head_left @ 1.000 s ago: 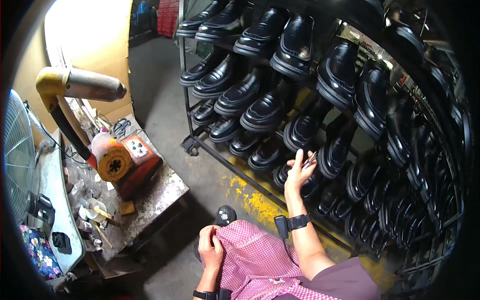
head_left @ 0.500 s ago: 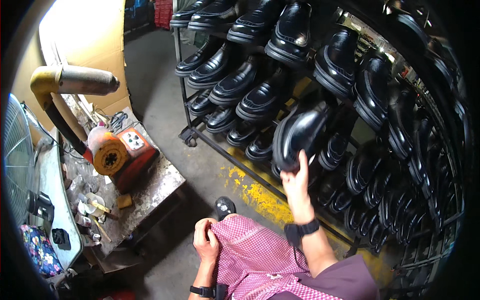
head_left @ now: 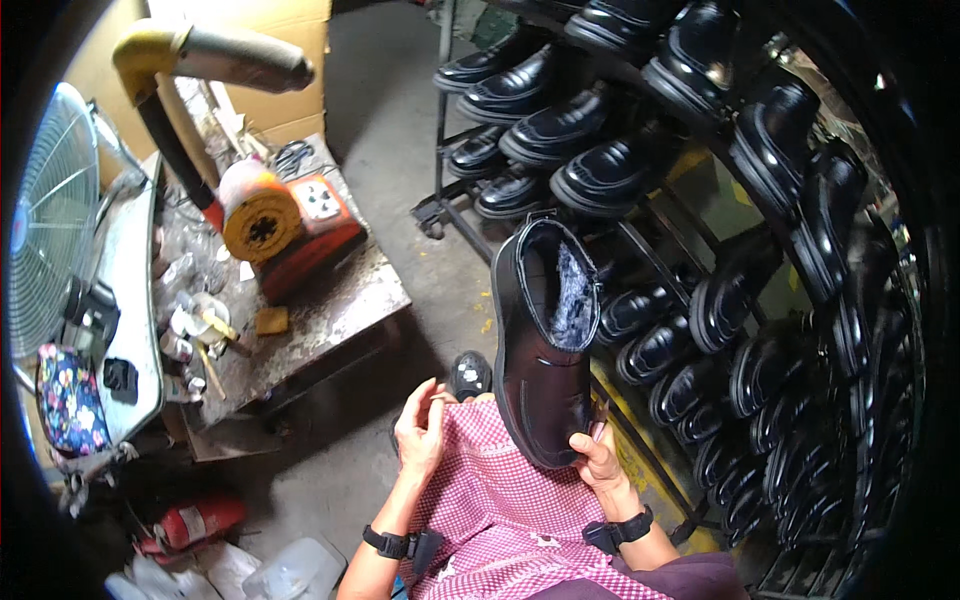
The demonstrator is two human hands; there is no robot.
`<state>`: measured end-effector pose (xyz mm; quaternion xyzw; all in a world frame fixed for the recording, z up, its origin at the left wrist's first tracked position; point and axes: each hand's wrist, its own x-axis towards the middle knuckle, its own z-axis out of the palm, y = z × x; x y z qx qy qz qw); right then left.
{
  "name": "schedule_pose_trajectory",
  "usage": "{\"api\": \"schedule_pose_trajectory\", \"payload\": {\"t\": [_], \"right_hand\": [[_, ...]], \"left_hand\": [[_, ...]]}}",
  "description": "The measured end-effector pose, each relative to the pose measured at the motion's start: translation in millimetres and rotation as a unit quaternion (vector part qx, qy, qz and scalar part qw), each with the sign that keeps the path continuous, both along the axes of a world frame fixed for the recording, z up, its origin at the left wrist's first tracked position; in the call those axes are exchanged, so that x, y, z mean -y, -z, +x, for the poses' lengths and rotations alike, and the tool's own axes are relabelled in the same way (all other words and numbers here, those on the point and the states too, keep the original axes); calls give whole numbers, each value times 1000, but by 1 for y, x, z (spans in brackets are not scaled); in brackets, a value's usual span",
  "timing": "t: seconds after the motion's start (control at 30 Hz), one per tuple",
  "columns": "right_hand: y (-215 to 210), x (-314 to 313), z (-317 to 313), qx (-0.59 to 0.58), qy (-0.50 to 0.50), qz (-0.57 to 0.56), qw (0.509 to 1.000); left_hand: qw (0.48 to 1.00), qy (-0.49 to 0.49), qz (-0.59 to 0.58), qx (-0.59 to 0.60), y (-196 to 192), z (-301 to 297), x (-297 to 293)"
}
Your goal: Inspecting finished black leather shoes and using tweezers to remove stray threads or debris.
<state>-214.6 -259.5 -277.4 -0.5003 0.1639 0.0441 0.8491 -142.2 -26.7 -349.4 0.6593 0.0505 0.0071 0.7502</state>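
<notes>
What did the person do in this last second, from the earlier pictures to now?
The right hand reached to the metal shoe rack, took hold of a glossy black leather shoe with fleece lining and drew it off the rack down to the lap. The left hand stayed on the pink checked apron. The other shoes stayed on the rack and the cluttered workbench looks unchanged.

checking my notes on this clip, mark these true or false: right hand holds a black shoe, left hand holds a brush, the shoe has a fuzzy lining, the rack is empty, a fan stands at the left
1. The right hand holds a black shoe: true.
2. The left hand holds a brush: false, it rests on the pink checked cloth.
3. The shoe has a fuzzy lining: true.
4. The rack is empty: false, it is full of black shoes.
5. A fan stands at the left: true.
</notes>
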Motion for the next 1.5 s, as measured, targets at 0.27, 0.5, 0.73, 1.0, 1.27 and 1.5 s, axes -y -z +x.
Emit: {"api": "schedule_pose_trajectory", "payload": {"t": [0.27, 0.5, 0.73, 1.0, 1.27, 1.5], "right_hand": [[-18, -26, 12, 90, -129, -93, 983], [-51, -2, 49, 115, -114, -396, 904], [-141, -23, 103, 207, -67, -630, 745], [-179, -23, 133, 325, -178, -704, 605], [-192, -34, 146, 368, -272, -775, 436], [-189, -39, 151, 363, -299, -794, 386]], "left_hand": [[974, 192, -91, -73, -87, 8, 26], [987, 5, 148, 66, -81, 4, -6], [963, 16, 265, 31, -94, -7, -19], [955, 19, 290, 67, -96, -6, -14], [940, 11, 335, 70, -94, -6, -10], [936, 1, 338, 95, -92, -6, -10]]}}
